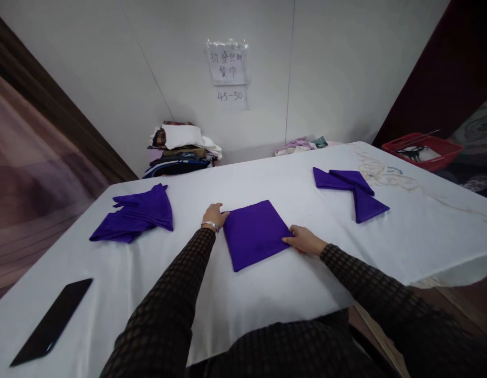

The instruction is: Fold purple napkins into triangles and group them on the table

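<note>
Purple cloth (257, 234) | between and touching | left hand (215, 215) + right hand (307, 240)

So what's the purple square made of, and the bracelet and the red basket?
The purple square seems to be smooth cloth, with soft, folded edges. The bracelet is likely metal: it's silvery and shiny. The red basket looks like plastic, stiff and evenly coloured, but I can't be sure.

purple cloth (255, 233) – folded to approx. sq., flat, smooth, slightly askew – on white tablecloth (243, 178)
</note>
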Demonstrator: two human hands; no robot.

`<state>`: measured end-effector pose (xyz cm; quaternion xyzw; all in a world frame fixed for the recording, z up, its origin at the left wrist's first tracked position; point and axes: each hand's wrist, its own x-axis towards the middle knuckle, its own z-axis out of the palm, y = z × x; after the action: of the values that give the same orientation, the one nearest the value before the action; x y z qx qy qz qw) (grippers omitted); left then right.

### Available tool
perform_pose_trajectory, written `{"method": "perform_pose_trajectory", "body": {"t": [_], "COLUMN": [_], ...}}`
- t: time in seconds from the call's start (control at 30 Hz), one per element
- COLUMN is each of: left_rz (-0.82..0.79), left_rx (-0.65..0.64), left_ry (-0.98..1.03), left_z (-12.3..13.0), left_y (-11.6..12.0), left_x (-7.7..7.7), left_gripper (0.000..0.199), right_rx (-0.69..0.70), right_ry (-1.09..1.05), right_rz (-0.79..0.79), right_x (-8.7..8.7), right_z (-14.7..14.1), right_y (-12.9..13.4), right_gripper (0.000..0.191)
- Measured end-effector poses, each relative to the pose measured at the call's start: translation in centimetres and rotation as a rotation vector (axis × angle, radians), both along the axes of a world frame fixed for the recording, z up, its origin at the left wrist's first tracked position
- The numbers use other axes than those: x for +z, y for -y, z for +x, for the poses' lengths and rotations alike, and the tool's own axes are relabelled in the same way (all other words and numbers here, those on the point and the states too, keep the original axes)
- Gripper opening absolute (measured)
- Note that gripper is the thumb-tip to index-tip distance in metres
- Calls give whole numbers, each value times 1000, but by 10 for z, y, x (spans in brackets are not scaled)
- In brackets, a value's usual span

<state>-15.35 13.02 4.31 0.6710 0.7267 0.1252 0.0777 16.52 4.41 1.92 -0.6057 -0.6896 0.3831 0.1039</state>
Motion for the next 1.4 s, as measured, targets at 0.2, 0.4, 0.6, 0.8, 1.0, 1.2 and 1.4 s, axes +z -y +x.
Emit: {"method": "perform_pose_trajectory", "body": {"t": [0.2,0.4,0.6,0.8,1.0,1.2,1.4], "left_rz": [153,15,-32,-154,-14,-148,-123], "left_rx": [-348,-431,-370,-344,-268,-127,-128], "left_ry": [6,-120,-163,-48,-106,-179,-146], "left_z": [32,57,61,58,33,13,8], "left_y": [92,147,145,137,87,51,46], "left_x": [-34,-50,-51,-39,-21,-39,-48], "left_gripper": [50,65,67,65,58,68,70], "right_rx": [102,459,588,616,631,647,650], "right_ry": [294,47,211,250,264,258,259], "right_rz": [393,655,576,595,572,550,532], "right_x": [16,7,-24,-29,-23,-20,-19], "right_z": [8,-60,-85,-79,-81,-80,-80], "right_y": [11,31,34,32,34,35,35], "right_gripper": [30,50,72,75,71,66,67]}}
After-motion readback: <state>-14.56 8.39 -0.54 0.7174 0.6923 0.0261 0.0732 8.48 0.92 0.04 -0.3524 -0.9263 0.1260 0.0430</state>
